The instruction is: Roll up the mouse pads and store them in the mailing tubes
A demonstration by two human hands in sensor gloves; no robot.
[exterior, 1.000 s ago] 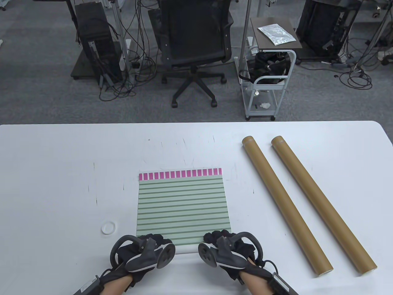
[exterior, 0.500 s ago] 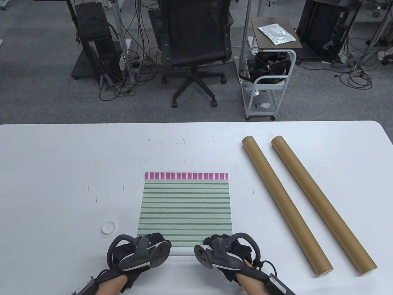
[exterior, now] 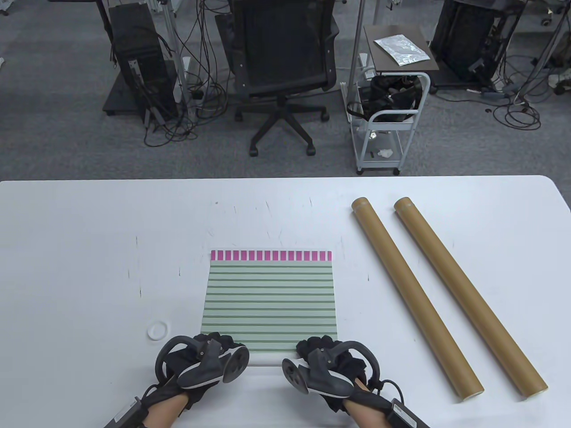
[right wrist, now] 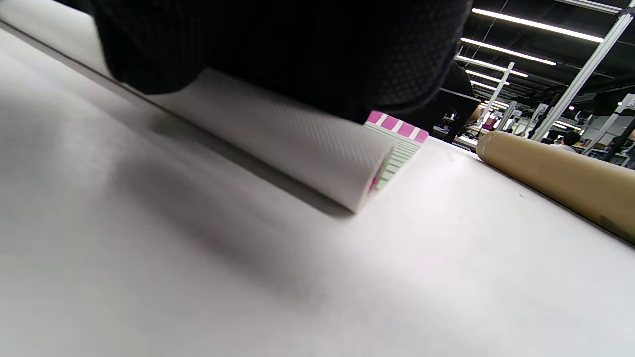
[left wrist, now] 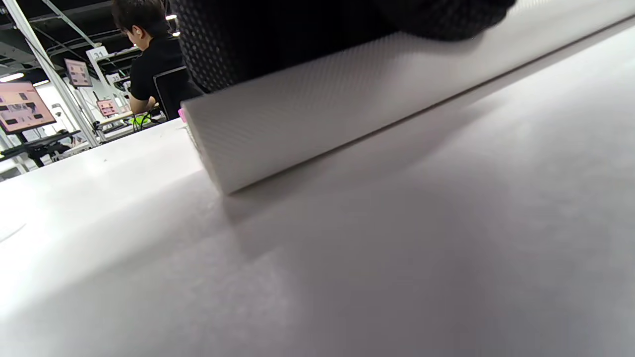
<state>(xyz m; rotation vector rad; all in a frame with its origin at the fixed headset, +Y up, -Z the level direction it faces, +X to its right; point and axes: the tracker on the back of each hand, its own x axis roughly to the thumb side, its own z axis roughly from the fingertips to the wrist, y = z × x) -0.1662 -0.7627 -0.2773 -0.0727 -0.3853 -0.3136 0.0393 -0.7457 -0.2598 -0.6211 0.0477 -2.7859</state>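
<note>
The striped mouse pad (exterior: 269, 303) lies flat mid-table, its near edge curled into a roll running left to right. The left hand (exterior: 209, 361) and right hand (exterior: 323, 361) grip its ends equally; rolling heads away.

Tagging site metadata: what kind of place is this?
Probably a lab or data-collection workspace: a white table on grey carpet, an office chair, cabled equipment racks, and monitors at other stations.

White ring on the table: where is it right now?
In the table view the white ring lies flat on the table, left of the mouse pad and just beyond the left hand.
</note>
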